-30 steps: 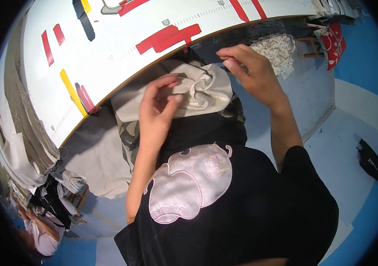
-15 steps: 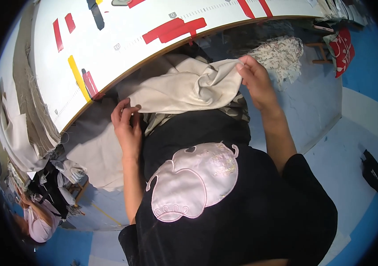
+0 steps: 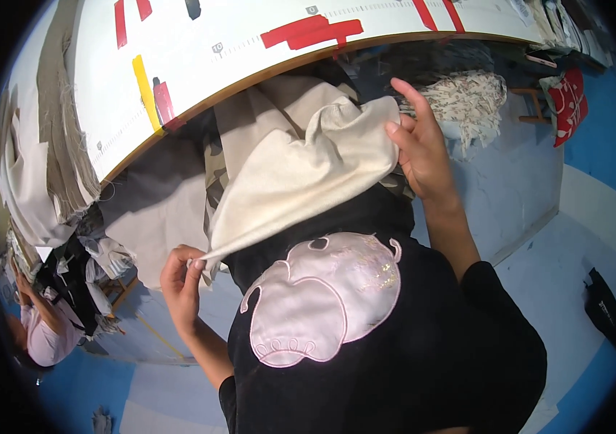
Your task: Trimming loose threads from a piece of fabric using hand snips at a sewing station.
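Bench [image 3: 250, 65] edge curves just beyond; open floor [image 3: 583, 217] right. Cream cloth [image 3: 301, 173] stretched between grips: left hand [image 3: 181, 278] pinches near-left corner, right hand [image 3: 420, 148] pinches far-right edge.

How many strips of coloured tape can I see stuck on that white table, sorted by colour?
On the white table, counting strips that show, some cut by the picture's edge:
Red tape: 6
Yellow tape: 1
Black tape: 1
Total: 8
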Action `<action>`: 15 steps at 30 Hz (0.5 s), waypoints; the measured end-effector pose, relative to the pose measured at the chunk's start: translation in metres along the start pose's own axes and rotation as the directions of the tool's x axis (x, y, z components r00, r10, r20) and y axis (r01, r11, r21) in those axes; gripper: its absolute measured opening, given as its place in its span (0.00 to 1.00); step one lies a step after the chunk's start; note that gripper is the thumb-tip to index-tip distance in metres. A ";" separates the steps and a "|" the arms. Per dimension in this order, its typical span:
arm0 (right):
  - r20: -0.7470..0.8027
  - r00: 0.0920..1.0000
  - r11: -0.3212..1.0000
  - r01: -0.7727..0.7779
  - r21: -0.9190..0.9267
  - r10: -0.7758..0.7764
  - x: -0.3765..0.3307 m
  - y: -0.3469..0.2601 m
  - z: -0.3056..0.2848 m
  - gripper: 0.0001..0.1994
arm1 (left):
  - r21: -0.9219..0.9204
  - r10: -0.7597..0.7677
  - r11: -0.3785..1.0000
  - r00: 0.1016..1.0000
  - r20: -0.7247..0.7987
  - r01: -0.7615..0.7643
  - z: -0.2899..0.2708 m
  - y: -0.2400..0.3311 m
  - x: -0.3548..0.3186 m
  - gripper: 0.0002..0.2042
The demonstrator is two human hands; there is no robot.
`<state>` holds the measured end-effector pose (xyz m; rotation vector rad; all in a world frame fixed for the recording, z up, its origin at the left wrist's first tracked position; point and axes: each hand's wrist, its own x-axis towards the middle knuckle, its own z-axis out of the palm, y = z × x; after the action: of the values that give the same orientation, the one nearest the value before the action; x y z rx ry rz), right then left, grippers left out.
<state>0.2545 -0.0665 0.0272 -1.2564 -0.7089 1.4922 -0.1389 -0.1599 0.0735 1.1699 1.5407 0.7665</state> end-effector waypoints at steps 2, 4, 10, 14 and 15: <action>0.006 1.000 0.999 0.028 -0.044 -0.028 -0.003 -0.004 0.004 0.19 | -0.056 -0.056 0.997 0.994 0.090 0.062 -0.007 -0.003 -0.012 0.02; 0.046 0.998 0.999 -0.033 0.004 0.033 -0.006 -0.014 0.010 0.16 | -0.214 0.081 0.974 0.997 0.012 -0.076 -0.013 0.004 -0.021 0.06; 0.246 0.969 0.987 0.036 -0.159 0.004 -0.010 -0.028 0.005 0.20 | -0.327 0.214 0.918 0.974 -0.071 -0.225 -0.032 0.003 -0.033 0.09; 0.329 0.909 0.695 0.410 -0.590 -0.257 -0.009 -0.026 0.006 0.25 | -0.151 -0.009 0.989 0.998 -0.057 0.000 -0.030 0.003 -0.033 0.10; 0.345 0.881 0.556 0.472 -0.684 -0.323 -0.008 -0.025 0.011 0.27 | -0.178 0.000 0.984 0.999 -0.050 -0.009 -0.029 0.003 -0.031 0.10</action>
<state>0.2517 -0.0645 0.0555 -1.4161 -1.7607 0.9187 -0.1648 -0.1858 0.0950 1.0290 1.4777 0.9230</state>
